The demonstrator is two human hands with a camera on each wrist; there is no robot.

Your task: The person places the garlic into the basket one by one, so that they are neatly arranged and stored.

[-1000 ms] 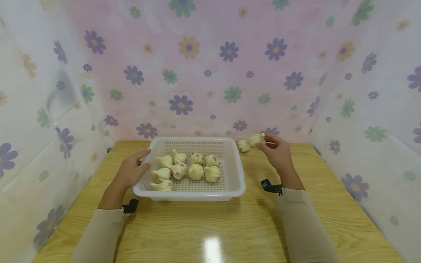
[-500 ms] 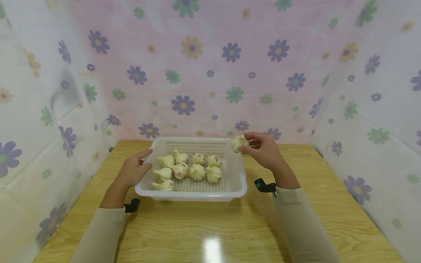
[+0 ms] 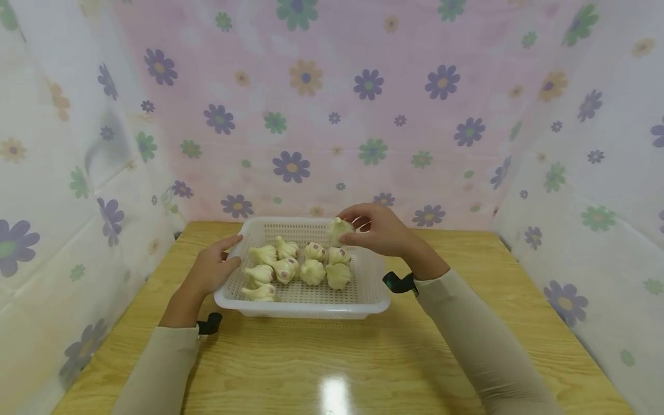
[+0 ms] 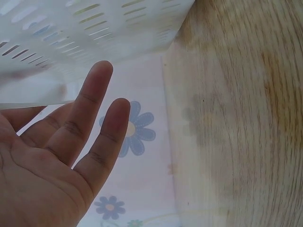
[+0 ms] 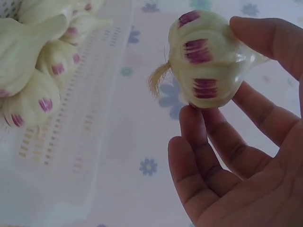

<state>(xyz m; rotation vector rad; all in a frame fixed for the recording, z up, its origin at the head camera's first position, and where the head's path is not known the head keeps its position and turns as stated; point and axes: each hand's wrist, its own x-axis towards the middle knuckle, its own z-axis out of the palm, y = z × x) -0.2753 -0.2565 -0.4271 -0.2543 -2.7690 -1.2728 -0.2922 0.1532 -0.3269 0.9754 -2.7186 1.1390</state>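
A white plastic basket (image 3: pixel 303 308) stands on the wooden table with several garlic bulbs (image 3: pixel 312 272) inside. At its left rim my left hand (image 3: pixel 210 270) holds on, thumb and forefinger over the edge. The left wrist view shows other fingers (image 4: pixel 78 113) of that hand stretched along the outside wall. My right hand (image 3: pixel 381 230) pinches one garlic bulb (image 5: pixel 206 59) between thumb and fingertips, above the basket's back right part. Purple patches and a tuft of roots show on this held bulb in the right wrist view.
Flower-printed cloth (image 3: pixel 332 115) hangs behind the table and on both sides. The wooden table top (image 3: pixel 290 363) stretches in front of the basket and to either side. Black wrist cameras (image 3: pixel 399 282) are worn on both wrists.
My right hand has carried the garlic bulb from beyond the basket's right side leftward, over its back right part. A bulb beside the basket went out of sight. My left hand stays at the rim.
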